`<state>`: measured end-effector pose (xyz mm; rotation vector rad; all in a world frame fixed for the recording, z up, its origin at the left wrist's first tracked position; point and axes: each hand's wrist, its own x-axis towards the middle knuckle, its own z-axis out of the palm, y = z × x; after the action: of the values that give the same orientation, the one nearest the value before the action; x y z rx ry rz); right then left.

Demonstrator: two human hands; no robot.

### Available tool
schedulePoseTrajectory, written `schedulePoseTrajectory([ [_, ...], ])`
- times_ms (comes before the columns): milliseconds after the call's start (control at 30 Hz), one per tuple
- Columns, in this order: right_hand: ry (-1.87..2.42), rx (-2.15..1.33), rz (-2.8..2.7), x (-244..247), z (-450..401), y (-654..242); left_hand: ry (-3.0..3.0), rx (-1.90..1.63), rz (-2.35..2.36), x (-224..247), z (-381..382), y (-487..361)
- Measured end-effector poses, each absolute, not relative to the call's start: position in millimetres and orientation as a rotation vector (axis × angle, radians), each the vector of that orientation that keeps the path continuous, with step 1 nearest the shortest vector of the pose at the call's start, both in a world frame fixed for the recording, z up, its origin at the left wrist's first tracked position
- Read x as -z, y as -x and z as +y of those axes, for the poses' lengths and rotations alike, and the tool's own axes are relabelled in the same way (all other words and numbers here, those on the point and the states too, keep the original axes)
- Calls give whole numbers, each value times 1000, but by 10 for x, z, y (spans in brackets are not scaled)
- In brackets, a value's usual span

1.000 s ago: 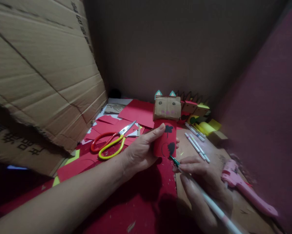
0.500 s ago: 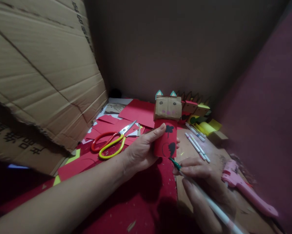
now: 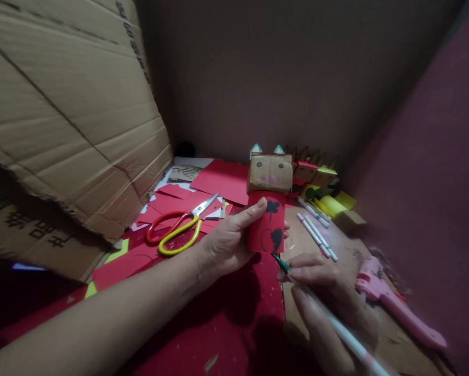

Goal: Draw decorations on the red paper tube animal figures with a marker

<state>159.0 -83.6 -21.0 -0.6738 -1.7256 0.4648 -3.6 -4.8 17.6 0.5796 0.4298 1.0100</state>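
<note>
A paper and cardboard animal figure (image 3: 270, 175) is held upright by my left hand (image 3: 234, 240), thumb across the front and fingers behind. Its brown box head has drawn eyes, a pink mark and two pointed ears edged in teal. Dark leaf-like shapes and a round outline are drawn on its red paper body (image 3: 266, 237). My right hand (image 3: 328, 297) is closed around a white marker pen (image 3: 342, 329) with a green tip end. The pen's point is at the lower edge of the red body; whether it touches cannot be made out.
Scissors (image 3: 179, 227) with red and yellow handles lie left among red paper sheets (image 3: 222, 177). Several markers (image 3: 316, 235) and a pink glue gun (image 3: 399, 308) rest on the right. More paper figures (image 3: 313, 175) stand behind. A large cardboard flap (image 3: 70, 104) rises on the left.
Almost nothing differs. The figure's head has shifted very slightly to the right, and the pen stays at the red body's lower edge.
</note>
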Motion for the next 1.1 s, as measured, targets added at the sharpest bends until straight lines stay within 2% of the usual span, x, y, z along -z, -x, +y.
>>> schedulePoseTrajectory([
  [1100,679,-454,-1652,196,-791,-1551,-590,-1009,426,-172,-56,39],
])
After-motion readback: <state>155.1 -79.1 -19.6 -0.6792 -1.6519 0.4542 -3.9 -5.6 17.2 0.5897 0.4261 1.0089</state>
